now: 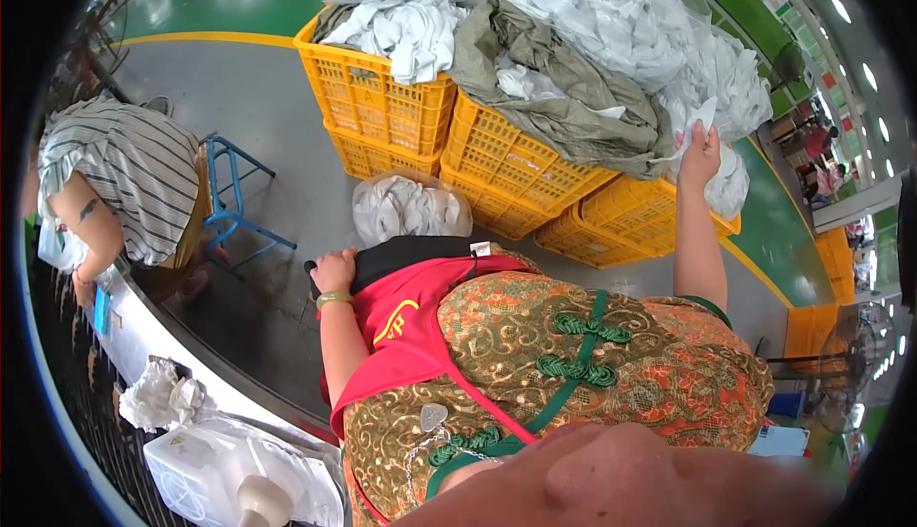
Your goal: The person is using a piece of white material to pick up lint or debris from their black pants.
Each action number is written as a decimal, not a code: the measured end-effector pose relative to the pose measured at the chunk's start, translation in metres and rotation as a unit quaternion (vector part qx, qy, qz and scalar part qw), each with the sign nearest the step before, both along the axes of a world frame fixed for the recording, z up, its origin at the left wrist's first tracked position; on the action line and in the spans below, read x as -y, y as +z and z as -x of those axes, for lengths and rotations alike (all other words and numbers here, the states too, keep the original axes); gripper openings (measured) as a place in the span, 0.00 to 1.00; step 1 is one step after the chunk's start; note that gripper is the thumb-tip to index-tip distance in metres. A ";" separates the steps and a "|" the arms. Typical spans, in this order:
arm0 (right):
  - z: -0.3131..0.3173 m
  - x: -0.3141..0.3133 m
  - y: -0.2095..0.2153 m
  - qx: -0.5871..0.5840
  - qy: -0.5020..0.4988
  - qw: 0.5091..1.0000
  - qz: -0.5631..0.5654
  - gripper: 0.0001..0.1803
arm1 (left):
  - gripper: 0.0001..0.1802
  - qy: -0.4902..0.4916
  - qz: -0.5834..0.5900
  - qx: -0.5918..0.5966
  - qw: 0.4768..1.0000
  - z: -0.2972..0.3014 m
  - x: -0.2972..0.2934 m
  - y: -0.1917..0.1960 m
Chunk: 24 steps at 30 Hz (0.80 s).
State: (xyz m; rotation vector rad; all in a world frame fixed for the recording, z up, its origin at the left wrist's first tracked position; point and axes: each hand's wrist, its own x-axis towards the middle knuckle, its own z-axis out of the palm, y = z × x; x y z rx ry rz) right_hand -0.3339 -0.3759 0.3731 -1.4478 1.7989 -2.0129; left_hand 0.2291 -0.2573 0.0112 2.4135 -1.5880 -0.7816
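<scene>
The right hand (700, 157) is raised at the right end of the stacked crates, its thumb and fingertips pinching a white cloth piece (706, 110) just beside the bulging plastic bag (611, 26) and the corner of the olive sheet (611, 140). The left hand (335, 270) lies with bent fingers on the black cloth (411, 258) over the lap; whether it grips anything, I cannot tell. The likeliest trouble is a tangle: the white pieces are heaped loosely, so a quick pull could bring neighbours along and spill them. The sheet droops over the rim of the yellow crate (530, 159), and catching its edge could drag out whatever rests on it. The bag bulges above the crates, so tugging from beneath might make it slide.
</scene>
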 end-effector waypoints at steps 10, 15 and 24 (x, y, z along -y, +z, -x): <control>0.077 0.010 0.035 0.197 -0.072 0.977 -0.041 0.16 | 0.27 -0.007 -0.010 -0.005 1.000 0.006 0.003 0.003; 0.095 0.012 0.074 0.237 -0.073 0.960 -0.129 0.17 | 0.26 -0.006 -0.016 0.000 1.000 0.000 0.002 0.001; 0.143 -0.005 -0.058 0.311 -0.011 0.937 -0.162 0.26 | 0.25 -0.022 0.003 0.032 0.999 -0.016 0.001 -0.017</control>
